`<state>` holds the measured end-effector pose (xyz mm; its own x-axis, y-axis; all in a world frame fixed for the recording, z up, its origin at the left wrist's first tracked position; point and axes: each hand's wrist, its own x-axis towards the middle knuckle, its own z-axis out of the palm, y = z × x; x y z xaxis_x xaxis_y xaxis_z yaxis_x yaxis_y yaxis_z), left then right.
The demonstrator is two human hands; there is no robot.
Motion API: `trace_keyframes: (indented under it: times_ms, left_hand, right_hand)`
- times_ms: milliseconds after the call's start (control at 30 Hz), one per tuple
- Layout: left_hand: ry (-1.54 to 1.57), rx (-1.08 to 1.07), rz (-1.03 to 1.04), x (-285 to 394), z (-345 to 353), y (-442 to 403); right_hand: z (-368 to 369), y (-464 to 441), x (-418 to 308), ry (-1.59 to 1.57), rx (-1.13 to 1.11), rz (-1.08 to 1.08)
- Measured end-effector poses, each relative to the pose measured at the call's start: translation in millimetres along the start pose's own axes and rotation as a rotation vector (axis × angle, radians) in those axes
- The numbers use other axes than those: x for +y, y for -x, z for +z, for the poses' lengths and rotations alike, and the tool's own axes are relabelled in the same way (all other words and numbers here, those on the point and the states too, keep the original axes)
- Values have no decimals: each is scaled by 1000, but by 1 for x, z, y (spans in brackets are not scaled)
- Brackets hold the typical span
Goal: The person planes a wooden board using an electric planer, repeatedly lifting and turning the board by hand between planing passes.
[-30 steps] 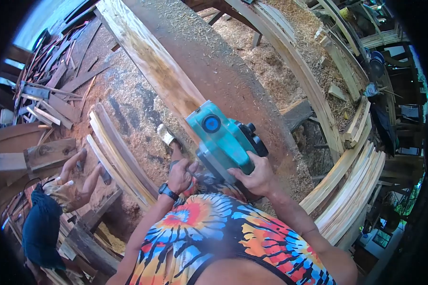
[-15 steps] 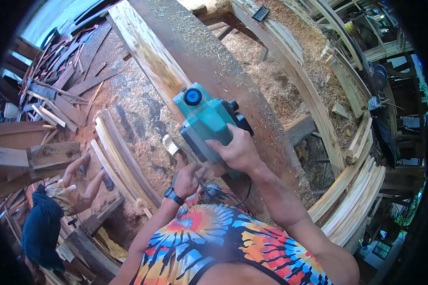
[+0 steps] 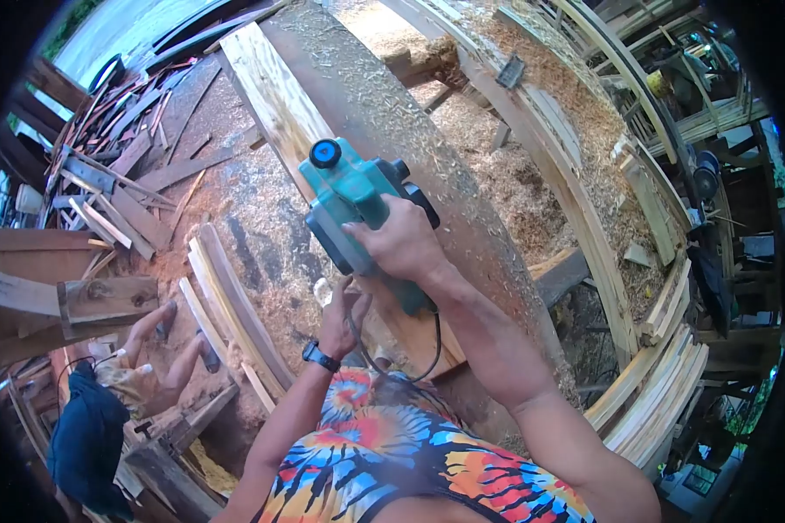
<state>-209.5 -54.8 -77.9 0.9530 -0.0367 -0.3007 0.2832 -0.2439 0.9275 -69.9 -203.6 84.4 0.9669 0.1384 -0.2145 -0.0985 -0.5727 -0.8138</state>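
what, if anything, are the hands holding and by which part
The right hand grips the teal, boxy power planer by its top handle. Whether the left hand holds the thin black cord beside it cannot be told.

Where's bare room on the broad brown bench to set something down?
Best patch: the brown bench strip between the pale wooden board and the bench's right edge, though shavings are scattered there. Crowded: around the teal power planer, gripped by the right hand, and below, where its black cord loops near the left hand.
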Motion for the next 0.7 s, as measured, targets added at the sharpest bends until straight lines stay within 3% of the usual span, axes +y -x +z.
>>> trace_keyframes:
  times_ms: [567, 700]
  left_hand:
    - [-70, 22, -21, 21, -90, -132]
    - [-86, -72, -41, 40, -110, -153]
  right_hand:
    - [43, -225, -84, -25, 21, -90]
    - [51, -284, -113, 48, 24, -93]
